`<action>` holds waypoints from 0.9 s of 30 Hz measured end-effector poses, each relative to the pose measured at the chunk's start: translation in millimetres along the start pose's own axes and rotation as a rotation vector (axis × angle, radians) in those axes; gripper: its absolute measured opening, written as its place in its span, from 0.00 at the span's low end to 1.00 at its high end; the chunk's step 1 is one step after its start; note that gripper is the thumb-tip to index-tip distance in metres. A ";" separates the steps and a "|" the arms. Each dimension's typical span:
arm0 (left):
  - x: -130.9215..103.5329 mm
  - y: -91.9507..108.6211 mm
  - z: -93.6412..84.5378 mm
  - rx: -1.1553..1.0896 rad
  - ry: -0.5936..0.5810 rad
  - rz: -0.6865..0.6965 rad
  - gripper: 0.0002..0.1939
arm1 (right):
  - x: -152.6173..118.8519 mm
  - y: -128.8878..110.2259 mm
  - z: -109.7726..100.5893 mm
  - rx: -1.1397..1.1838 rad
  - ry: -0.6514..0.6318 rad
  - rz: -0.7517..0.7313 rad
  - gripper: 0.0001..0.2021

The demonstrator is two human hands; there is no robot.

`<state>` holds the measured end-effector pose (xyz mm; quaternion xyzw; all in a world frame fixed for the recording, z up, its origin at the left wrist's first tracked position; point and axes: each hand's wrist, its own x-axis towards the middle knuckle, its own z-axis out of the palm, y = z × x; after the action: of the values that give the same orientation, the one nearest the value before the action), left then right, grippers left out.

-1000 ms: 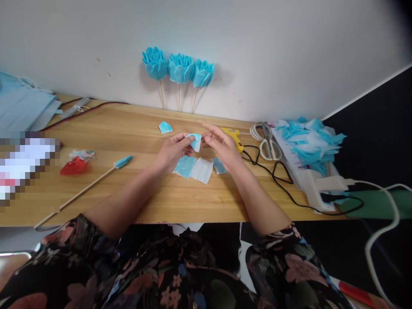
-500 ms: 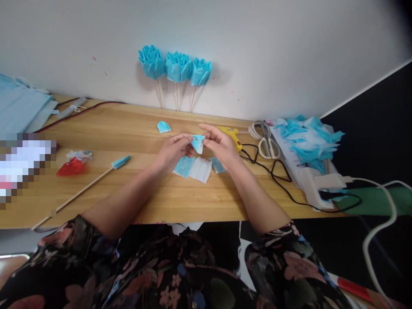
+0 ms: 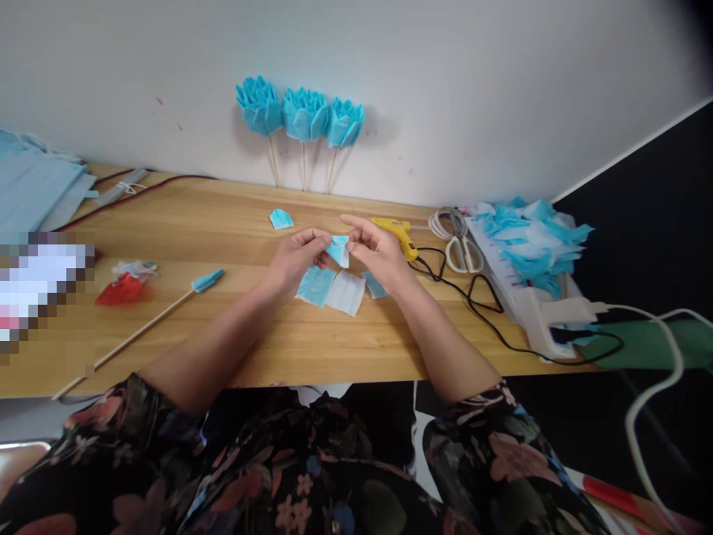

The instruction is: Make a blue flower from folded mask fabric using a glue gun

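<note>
Between my two hands a small blue-and-white fabric piece (image 3: 339, 251) is held up over the table. My left hand (image 3: 297, 260) pinches its left side with thumb and fingers. On the other side my right hand (image 3: 379, 253) grips its right edge, index finger stretched out above. Beneath lie a blue fabric square (image 3: 316, 286), a white fabric square (image 3: 345, 293) and another blue square (image 3: 375, 285), partly covered by my right hand. Beyond my left hand rests a folded blue petal piece (image 3: 281, 218).
Three blue fabric flowers (image 3: 305, 115) on sticks lean against the wall. A yellow glue gun (image 3: 401, 236), scissors (image 3: 464, 254) and a heap of blue scraps (image 3: 535, 238) are on the right. A blue-tipped stick (image 3: 150, 325), red scrap (image 3: 119, 290) and stacked masks (image 3: 38, 186) lie left.
The fabric piece has turned slightly and shows a flatter, squarer face between my fingers. Both hands stay nearly in place; the whole view has shifted a little.
</note>
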<state>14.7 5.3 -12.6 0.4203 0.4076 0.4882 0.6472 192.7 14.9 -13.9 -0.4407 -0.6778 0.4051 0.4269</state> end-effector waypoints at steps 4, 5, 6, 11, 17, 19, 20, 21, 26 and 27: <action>0.0 0.3 -0.3 -0.039 -0.028 0.001 0.07 | 0.6 -1.7 0.2 0.034 0.031 0.025 0.24; 0.2 0.2 0.0 -0.050 -0.029 -0.006 0.07 | 0.7 -2.0 0.3 0.040 0.037 0.030 0.24; 0.5 0.0 0.2 -0.055 -0.032 -0.013 0.08 | 0.8 -2.1 0.4 0.044 0.040 0.032 0.24; 1.2 -1.5 1.8 0.036 -0.035 -0.005 0.08 | 1.2 0.1 0.8 0.015 0.021 0.014 0.25; -2.2 2.3 4.1 0.121 -0.029 0.002 0.08 | 1.1 1.6 1.2 -0.008 0.011 -0.001 0.25; -1.9 2.8 4.5 0.113 -0.034 -0.002 0.08 | 0.9 0.9 1.3 -0.016 0.014 -0.004 0.24; -1.4 2.6 4.6 0.112 -0.035 -0.007 0.08 | 0.8 0.5 1.2 -0.019 0.016 -0.005 0.24; -0.7 2.2 4.6 0.106 -0.035 -0.016 0.07 | 0.7 0.2 1.2 -0.019 0.019 -0.007 0.24; 3.0 -0.5 3.8 0.088 -0.043 -0.048 0.09 | 0.3 1.0 1.1 -0.013 0.041 -0.019 0.23; 3.6 -1.1 3.5 0.082 -0.048 -0.048 0.09 | 0.2 1.5 1.1 -0.007 0.044 -0.020 0.23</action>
<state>19.1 8.0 -12.9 0.4481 0.4215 0.4450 0.6508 192.0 15.3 -15.6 -0.4441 -0.6741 0.3885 0.4444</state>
